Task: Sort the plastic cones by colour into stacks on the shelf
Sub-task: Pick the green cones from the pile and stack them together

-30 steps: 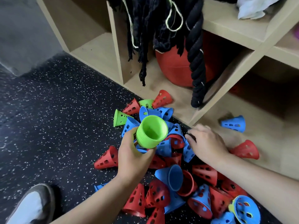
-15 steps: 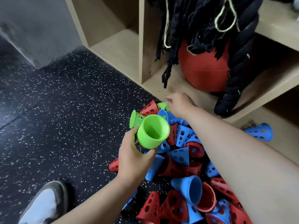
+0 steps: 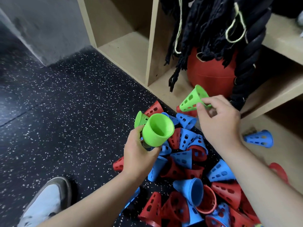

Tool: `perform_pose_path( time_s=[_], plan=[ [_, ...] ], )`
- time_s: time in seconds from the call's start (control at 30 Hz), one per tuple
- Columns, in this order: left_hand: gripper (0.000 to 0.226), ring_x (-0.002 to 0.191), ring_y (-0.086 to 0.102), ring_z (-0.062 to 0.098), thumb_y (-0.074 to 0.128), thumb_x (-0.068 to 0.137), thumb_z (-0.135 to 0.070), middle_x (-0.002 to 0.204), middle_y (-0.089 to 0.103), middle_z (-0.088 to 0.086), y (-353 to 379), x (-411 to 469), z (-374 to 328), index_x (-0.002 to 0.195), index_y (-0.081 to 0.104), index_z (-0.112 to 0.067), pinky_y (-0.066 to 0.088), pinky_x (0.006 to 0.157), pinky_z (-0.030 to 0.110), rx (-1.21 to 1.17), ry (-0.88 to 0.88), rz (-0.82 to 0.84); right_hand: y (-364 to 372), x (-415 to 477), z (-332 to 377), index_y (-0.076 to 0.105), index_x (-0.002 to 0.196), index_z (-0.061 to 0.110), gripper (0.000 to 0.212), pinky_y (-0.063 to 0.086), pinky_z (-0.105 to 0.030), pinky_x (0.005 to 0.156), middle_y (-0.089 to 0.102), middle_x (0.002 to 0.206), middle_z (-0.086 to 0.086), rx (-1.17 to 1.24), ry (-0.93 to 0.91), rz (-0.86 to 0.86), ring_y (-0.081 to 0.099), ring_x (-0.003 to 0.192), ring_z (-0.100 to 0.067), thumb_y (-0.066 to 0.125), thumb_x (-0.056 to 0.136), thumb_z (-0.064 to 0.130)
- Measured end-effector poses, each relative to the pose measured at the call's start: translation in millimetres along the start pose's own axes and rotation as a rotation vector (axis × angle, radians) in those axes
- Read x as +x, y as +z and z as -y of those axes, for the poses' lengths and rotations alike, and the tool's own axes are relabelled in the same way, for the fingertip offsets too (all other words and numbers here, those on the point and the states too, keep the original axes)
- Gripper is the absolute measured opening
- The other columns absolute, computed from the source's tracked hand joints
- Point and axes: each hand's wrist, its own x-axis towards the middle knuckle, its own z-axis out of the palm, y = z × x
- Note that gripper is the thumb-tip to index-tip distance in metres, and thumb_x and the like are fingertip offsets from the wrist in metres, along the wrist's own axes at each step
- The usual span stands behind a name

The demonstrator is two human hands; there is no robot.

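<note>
My left hand [image 3: 139,154] grips a stack of green cones [image 3: 156,131] with the wide mouth facing up at me. Up in the air above the pile, my right hand [image 3: 218,122] pinches a single green cone [image 3: 192,99] by its rim. A pile of red and blue cones [image 3: 185,163] lies on the speckled black floor below both hands. One more green cone [image 3: 140,118] lies on its side just behind the stack. A lone blue cone [image 3: 259,139] lies on the bottom shelf board [image 3: 278,128].
The wooden shelf unit [image 3: 150,46] stands ahead with an open compartment [image 3: 124,46] at the left. A red ball [image 3: 211,74] and hanging black ropes [image 3: 205,30] fill the middle compartment. My shoe [image 3: 47,200] rests on the floor at lower left.
My right hand reached to the far edge of the pile, took a green cone and lifted it. The left hand kept holding the green stack.
</note>
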Motion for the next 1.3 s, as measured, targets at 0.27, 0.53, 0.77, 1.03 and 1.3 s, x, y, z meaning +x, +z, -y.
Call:
perform_pose_path(
  time_s=[0.27, 0.53, 0.77, 1.03, 1.3],
  plan=[
    [0.059, 0.097, 0.05, -0.02, 0.084, 0.071, -0.016, 0.107, 0.057, -0.017, -2, -12, -5, 0.121, 0.056, -0.028, 0.035, 0.076, -0.002, -0.012, 0.017, -0.036, -10, -40, 52, 0.077, 0.102, 0.012, 0.021, 0.038, -0.01, 0.069, 0.066, 0.1, 0.002, 0.173, -0.3, 0.301, 0.053, 0.069, 0.003, 0.075, 0.084, 0.023],
    [0.057, 0.098, 0.06, -0.003, 0.083, 0.069, -0.022, 0.11, 0.061, -0.018, -28, -7, 17, 0.117, 0.056, -0.036, 0.049, 0.083, 0.015, -0.032, -0.034, -0.103, 45, -20, 37, 0.075, 0.1, 0.022, 0.023, 0.052, -0.033, 0.07, 0.065, 0.098, 0.009, 0.06, -0.074, 0.241, 0.051, 0.061, -0.011, 0.067, 0.085, 0.007],
    [0.058, 0.096, 0.056, -0.012, 0.084, 0.07, -0.024, 0.106, 0.06, -0.021, -52, 3, 33, 0.111, 0.05, -0.046, 0.038, 0.075, 0.001, -0.025, -0.1, -0.175, 135, 8, 34, 0.054, 0.136, 0.039, 0.053, 0.042, -0.036, 0.098, 0.042, 0.138, 0.003, -0.472, -0.316, 0.789, 0.039, 0.126, -0.021, 0.069, 0.086, 0.027],
    [0.055, 0.094, 0.051, -0.022, 0.085, 0.071, -0.026, 0.108, 0.059, -0.018, -61, 17, 38, 0.118, 0.056, -0.032, 0.035, 0.075, -0.003, -0.027, -0.09, -0.198, 133, -10, 27, 0.072, 0.099, 0.014, 0.021, 0.051, -0.039, 0.077, 0.061, 0.104, -0.001, -0.376, -0.24, 0.548, 0.049, 0.103, -0.025, 0.076, 0.083, 0.028],
    [0.058, 0.098, 0.062, 0.0, 0.085, 0.07, -0.028, 0.112, 0.061, -0.016, -56, 2, 40, 0.12, 0.056, -0.033, 0.052, 0.086, 0.023, -0.013, -0.086, -0.169, 25, -21, 50, 0.072, 0.089, 0.029, 0.013, 0.047, -0.021, 0.077, 0.064, 0.096, 0.014, 0.003, 0.065, 0.148, 0.057, 0.081, -0.006, 0.08, 0.079, 0.029]
  ],
)
